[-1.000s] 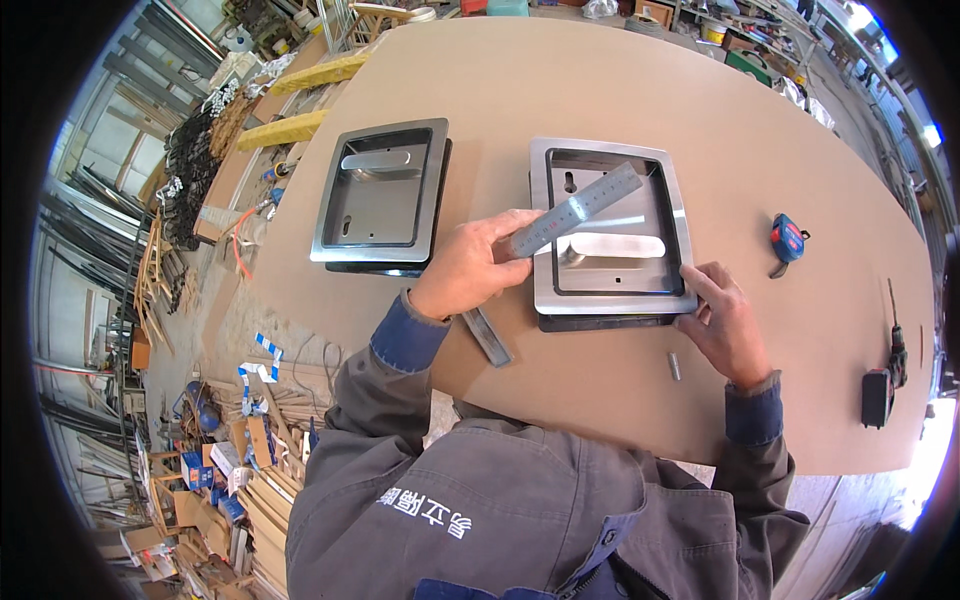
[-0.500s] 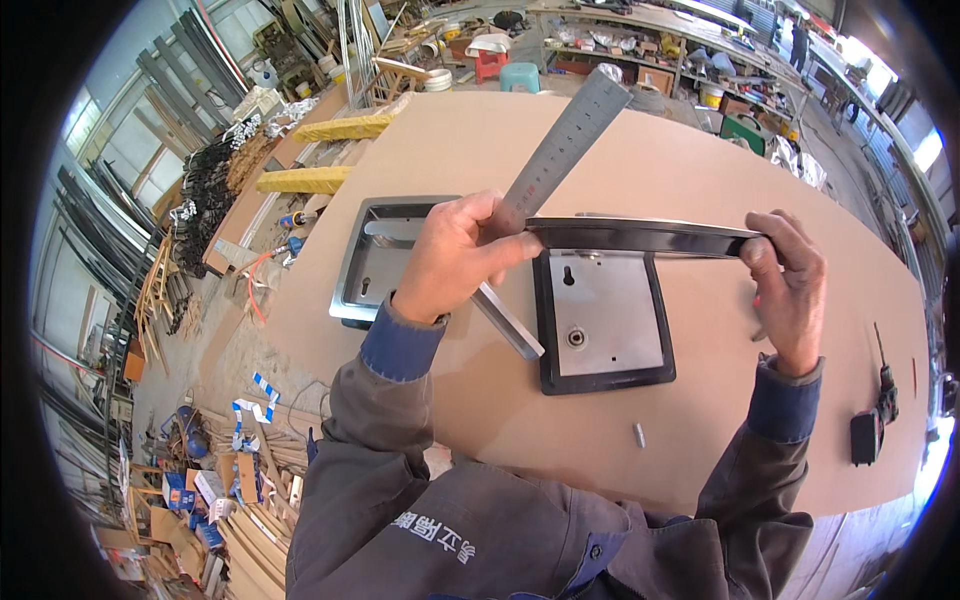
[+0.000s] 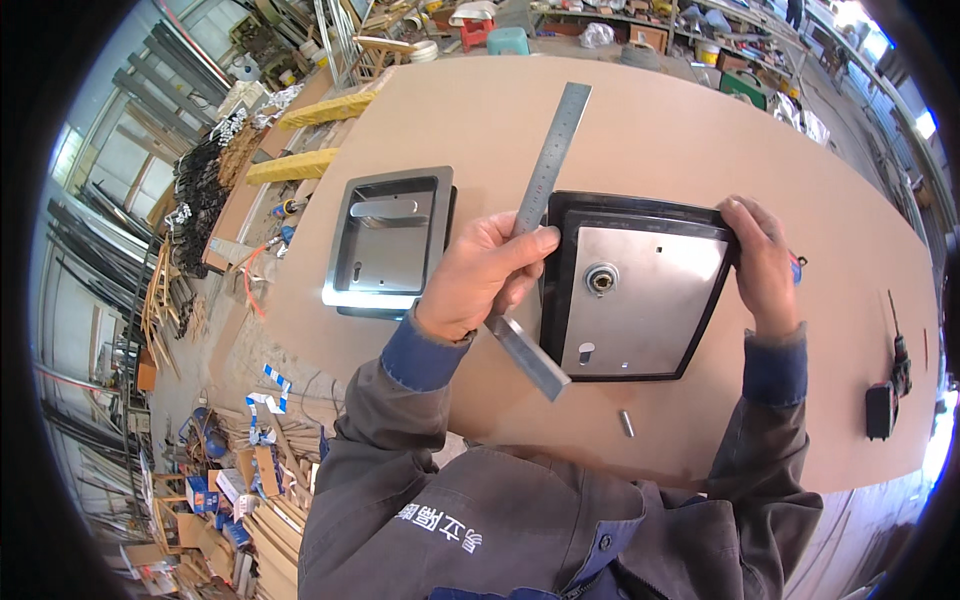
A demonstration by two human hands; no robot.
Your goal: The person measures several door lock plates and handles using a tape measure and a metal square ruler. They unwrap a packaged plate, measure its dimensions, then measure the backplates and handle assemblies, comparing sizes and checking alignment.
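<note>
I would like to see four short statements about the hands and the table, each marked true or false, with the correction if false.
1. The left hand holds a metal square. True.
2. The right hand holds a tape measure. False: it grips the black-edged plate.
3. A dark drill lies to the right of both hands. True.
4. The recessed handle unit lies right of the plate. False: the recessed handle unit lies left of it.
</note>
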